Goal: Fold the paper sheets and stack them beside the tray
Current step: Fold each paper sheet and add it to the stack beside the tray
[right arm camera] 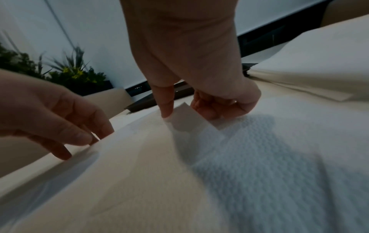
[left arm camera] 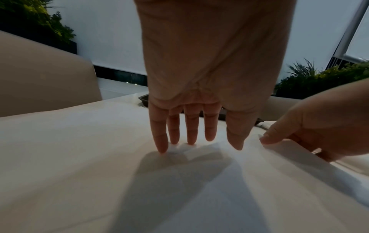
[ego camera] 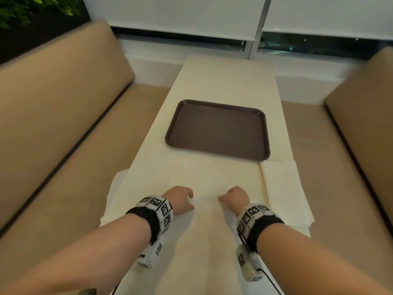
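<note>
In the head view both hands' fingertips curl out of sight: left hand (ego camera: 180,200), right hand (ego camera: 236,196). The left wrist view hides most of the tray (left arm camera: 144,99) behind the palm. The right wrist view is blurred over the paper (right arm camera: 259,157).

The long cream tabletop (ego camera: 223,81) runs away from the person between two tan padded benches, one on the left (ego camera: 63,124) and one on the right (ego camera: 361,135). The dark brown rectangular plastic tray (ego camera: 217,129) lies on the tabletop at mid-length. A large cream paper sheet (ego camera: 191,177) lies spread on the tabletop before the tray, its left edge overhanging. A stack of folded cream paper sheets (ego camera: 287,192) lies to the right of it, just before the tray's near right corner. Both hands, left (ego camera: 180,200) and right (ego camera: 236,198), rest on the spread sheet, near each other.
</note>
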Demonstrator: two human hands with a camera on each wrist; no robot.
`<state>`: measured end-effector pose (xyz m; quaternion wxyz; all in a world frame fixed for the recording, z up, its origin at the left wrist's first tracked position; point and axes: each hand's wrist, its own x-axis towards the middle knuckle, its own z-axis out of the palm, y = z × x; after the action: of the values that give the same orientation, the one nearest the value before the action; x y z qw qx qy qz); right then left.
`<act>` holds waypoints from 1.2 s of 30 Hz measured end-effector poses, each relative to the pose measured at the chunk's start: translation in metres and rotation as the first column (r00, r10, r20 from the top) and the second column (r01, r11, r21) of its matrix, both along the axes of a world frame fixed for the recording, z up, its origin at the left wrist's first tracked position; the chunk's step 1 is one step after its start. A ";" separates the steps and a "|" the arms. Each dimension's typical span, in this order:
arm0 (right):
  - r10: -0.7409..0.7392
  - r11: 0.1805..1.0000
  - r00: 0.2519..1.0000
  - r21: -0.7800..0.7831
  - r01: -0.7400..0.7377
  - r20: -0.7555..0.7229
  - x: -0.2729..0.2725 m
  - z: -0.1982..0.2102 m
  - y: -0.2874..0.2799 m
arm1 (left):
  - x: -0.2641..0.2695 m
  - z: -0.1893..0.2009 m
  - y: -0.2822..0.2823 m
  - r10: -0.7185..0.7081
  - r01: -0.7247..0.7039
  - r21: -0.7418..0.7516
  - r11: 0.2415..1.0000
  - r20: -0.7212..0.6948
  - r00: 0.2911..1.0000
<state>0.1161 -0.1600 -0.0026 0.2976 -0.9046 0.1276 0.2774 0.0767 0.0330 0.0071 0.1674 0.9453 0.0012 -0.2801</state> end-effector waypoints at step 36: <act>0.605 0.795 0.586 -0.454 -0.402 0.539 0.002 0.124 -0.114 | 0.069 0.144 -0.078 -0.366 0.354 0.134 0.925 0.560 0.743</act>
<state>0.1181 -0.2736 0.1212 0.0978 -0.9722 -0.2124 -0.0088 0.1462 -0.0453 0.1512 0.0939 0.9688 -0.2290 -0.0084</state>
